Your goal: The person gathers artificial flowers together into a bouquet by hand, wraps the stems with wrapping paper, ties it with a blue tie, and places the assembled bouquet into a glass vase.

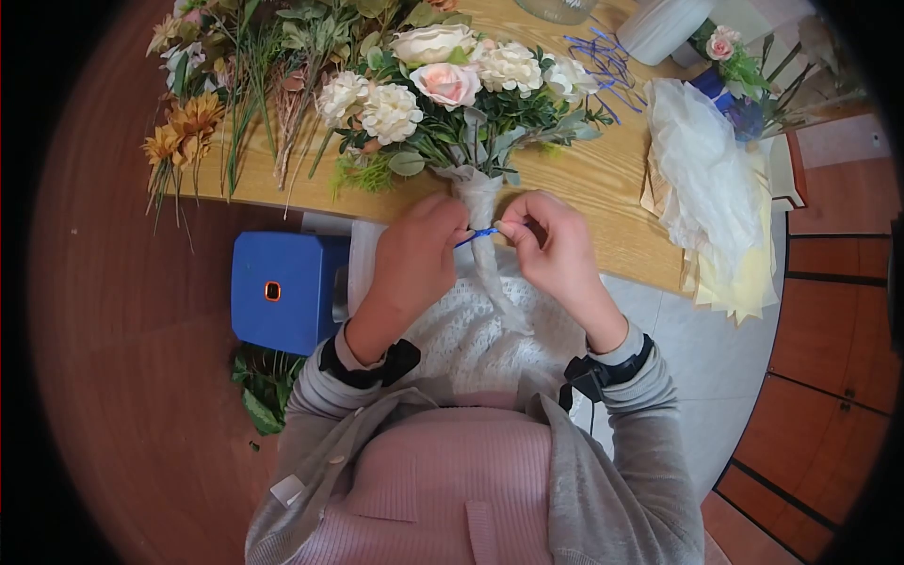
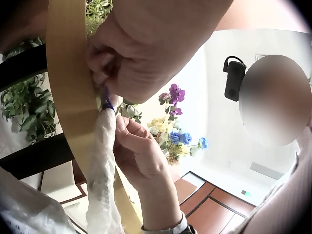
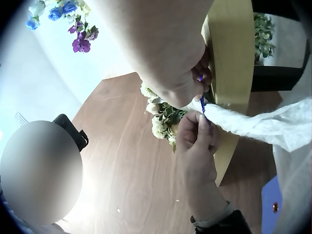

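A bouquet of cream and pink flowers (image 1: 447, 85) lies at the table's front edge, its stems bound in a white wrap (image 1: 480, 196) that hangs past the edge. Around the wrap runs a blue tie (image 1: 484, 232). My left hand (image 1: 414, 254) pinches one end of it and my right hand (image 1: 556, 247) pinches the other, close on either side of the wrap. The left wrist view shows the blue tie (image 2: 107, 101) at the top of the white wrap (image 2: 101, 161). In the right wrist view the tie (image 3: 203, 105) crosses the wrap between both hands' fingertips.
Loose flowers and stems (image 1: 193, 127) lie on the table's left part. Blue ties (image 1: 607, 66) and a white vase (image 1: 659, 28) are at the back right, with white and yellow wrapping sheets (image 1: 706, 179) over the right edge. A blue box (image 1: 282, 287) stands below the table at left.
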The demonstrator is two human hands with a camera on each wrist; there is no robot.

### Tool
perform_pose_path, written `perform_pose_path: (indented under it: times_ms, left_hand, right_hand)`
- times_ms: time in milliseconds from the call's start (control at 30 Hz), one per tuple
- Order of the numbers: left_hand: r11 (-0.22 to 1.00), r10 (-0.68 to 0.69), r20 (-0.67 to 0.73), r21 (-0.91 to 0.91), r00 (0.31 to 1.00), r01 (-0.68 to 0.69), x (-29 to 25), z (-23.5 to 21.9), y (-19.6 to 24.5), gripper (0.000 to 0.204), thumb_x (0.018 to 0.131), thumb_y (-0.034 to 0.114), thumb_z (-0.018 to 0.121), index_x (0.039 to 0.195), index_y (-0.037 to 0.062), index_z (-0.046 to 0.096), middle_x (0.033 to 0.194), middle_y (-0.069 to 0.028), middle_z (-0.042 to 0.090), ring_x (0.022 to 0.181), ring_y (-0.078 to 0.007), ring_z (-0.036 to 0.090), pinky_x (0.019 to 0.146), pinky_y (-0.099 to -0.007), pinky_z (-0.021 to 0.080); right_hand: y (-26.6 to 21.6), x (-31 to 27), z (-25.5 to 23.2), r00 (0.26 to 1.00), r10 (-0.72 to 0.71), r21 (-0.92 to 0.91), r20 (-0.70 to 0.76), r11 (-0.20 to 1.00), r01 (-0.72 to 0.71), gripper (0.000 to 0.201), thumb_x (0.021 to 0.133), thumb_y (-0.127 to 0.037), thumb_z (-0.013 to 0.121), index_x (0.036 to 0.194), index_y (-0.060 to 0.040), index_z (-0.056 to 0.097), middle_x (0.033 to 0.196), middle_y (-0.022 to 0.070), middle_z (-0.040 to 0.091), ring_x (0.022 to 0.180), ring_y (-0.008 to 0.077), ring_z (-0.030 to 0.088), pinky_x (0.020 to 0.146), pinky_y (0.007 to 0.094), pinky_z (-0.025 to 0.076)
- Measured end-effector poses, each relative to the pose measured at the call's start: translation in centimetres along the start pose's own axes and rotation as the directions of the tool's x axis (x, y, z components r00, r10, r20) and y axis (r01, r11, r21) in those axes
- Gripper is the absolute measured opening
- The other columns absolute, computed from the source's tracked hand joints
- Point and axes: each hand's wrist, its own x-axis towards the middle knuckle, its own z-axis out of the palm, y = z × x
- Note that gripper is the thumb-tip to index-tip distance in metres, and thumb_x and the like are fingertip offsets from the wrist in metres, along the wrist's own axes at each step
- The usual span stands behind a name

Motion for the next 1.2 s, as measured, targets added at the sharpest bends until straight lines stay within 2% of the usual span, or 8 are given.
perform_pose_path:
  times_ms: [67, 233, 467, 800, 867, 967, 1033, 1200]
  left_hand:
    - [1.0, -0.009, -0.003, 0.017, 1.0, 0.009, -0.2, -0.4, 0.2, 0.013, 0.079, -0.002, 0.062, 0.088, 0.0021, 0.054, 0.079, -0.0104, 0.055, 0.069, -0.0251, 0.056, 0.059, -0.0333, 0.043]
    - [0.93, -0.347, 0.109, -0.089, 0.931, 0.357, -0.8, -2.2, 0.6, 0.023, 0.078, 0.011, 0.074, 0.097, 0.0048, 0.063, 0.083, -0.0047, 0.066, 0.066, -0.0132, 0.058, 0.059, -0.026, 0.044]
    - [0.904, -0.345, 0.143, -0.217, 0.928, 0.369, -1.4, -1.6, 0.0, 0.018, 0.074, 0.009, 0.077, 0.086, 0.0032, 0.065, 0.073, -0.0015, 0.065, 0.061, -0.0076, 0.057, 0.056, -0.0223, 0.044]
    - [0.95, -0.265, 0.176, -0.117, 0.948, 0.288, -1.9, -2.8, -0.9, 0.016, 0.076, 0.007, 0.074, 0.09, 0.0026, 0.067, 0.075, -0.0037, 0.064, 0.062, -0.0093, 0.057, 0.057, -0.023, 0.044]
    - [0.966, -0.228, 0.16, -0.085, 0.96, 0.243, -1.7, -2.7, -1.0, 0.017, 0.077, 0.009, 0.074, 0.092, 0.0026, 0.067, 0.076, -0.0042, 0.064, 0.062, -0.0102, 0.057, 0.057, -0.0234, 0.044]
    - [0.998, -0.059, -0.037, 0.003, 0.998, 0.059, -1.0, -1.8, -0.8, 0.019, 0.079, 0.011, 0.073, 0.095, 0.003, 0.068, 0.079, -0.0046, 0.063, 0.061, -0.0109, 0.055, 0.057, -0.0237, 0.044]
    - [0.936, -0.279, 0.062, -0.204, 0.958, 0.286, -0.4, -1.6, 0.7, 0.018, 0.079, 0.011, 0.073, 0.093, 0.0025, 0.067, 0.079, -0.0037, 0.061, 0.061, -0.0101, 0.054, 0.056, -0.0237, 0.043]
    - [0.923, -0.277, 0.112, -0.245, 0.954, 0.296, -0.1, -0.5, -0.1, 0.014, 0.078, 0.007, 0.072, 0.089, 0.002, 0.064, 0.079, -0.0031, 0.061, 0.063, -0.0092, 0.054, 0.055, -0.0233, 0.042]
  right_hand:
    - [-0.2, -0.1, -0.4, 0.998, 0.051, 0.069, 0.049, 0.996, -0.054, 0.008, 0.079, -0.004, 0.067, 0.083, -0.002, 0.062, 0.072, 0.0102, 0.058, 0.061, 0.0224, 0.056, 0.055, 0.0319, 0.043]
    - [0.3, -0.1, -1.0, 0.995, -0.091, 0.094, 0.036, 0.992, 0.088, 0.01, 0.083, -0.004, 0.065, 0.092, -0.0021, 0.062, 0.073, 0.0099, 0.058, 0.059, 0.0206, 0.055, 0.055, 0.0302, 0.044]
    - [0.7, -0.6, -1.1, 0.997, 0.032, 0.232, 0.072, 0.972, -0.048, 0.021, 0.083, -0.003, 0.067, 0.102, -0.0025, 0.057, 0.065, 0.0036, 0.052, 0.057, 0.0109, 0.048, 0.054, 0.0247, 0.041]
    - [1.3, -0.7, -2.1, 0.991, 0.068, 0.205, 0.115, 0.975, -0.09, 0.016, 0.082, -0.003, 0.068, 0.096, -0.0034, 0.063, 0.072, 0.0048, 0.057, 0.062, 0.0127, 0.053, 0.058, 0.0251, 0.044]
    - [0.8, -0.2, -2.1, 0.974, -0.227, 0.089, -0.005, 0.97, 0.226, 0.015, 0.08, -0.005, 0.07, 0.094, -0.005, 0.066, 0.083, 0.0073, 0.06, 0.075, 0.0186, 0.058, 0.064, 0.0283, 0.046]
    - [-0.4, 0.0, -2.2, 0.978, -0.205, 0.08, 0.03, 0.976, 0.202, 0.02, 0.076, -0.008, 0.073, 0.095, -0.0068, 0.067, 0.09, 0.0085, 0.061, 0.085, 0.0253, 0.059, 0.07, 0.0331, 0.047]
    - [-0.4, 0.2, -1.9, 0.965, -0.259, 0.037, 0.032, 0.966, 0.257, 0.021, 0.074, -0.008, 0.073, 0.094, -0.0074, 0.067, 0.089, 0.0082, 0.061, 0.084, 0.0262, 0.058, 0.071, 0.0342, 0.047]
    - [0.2, 0.8, -1.0, 0.924, -0.381, -0.048, 0.044, 0.923, 0.383, 0.019, 0.071, -0.007, 0.073, 0.088, -0.0082, 0.066, 0.086, 0.0078, 0.061, 0.082, 0.029, 0.057, 0.074, 0.037, 0.045]
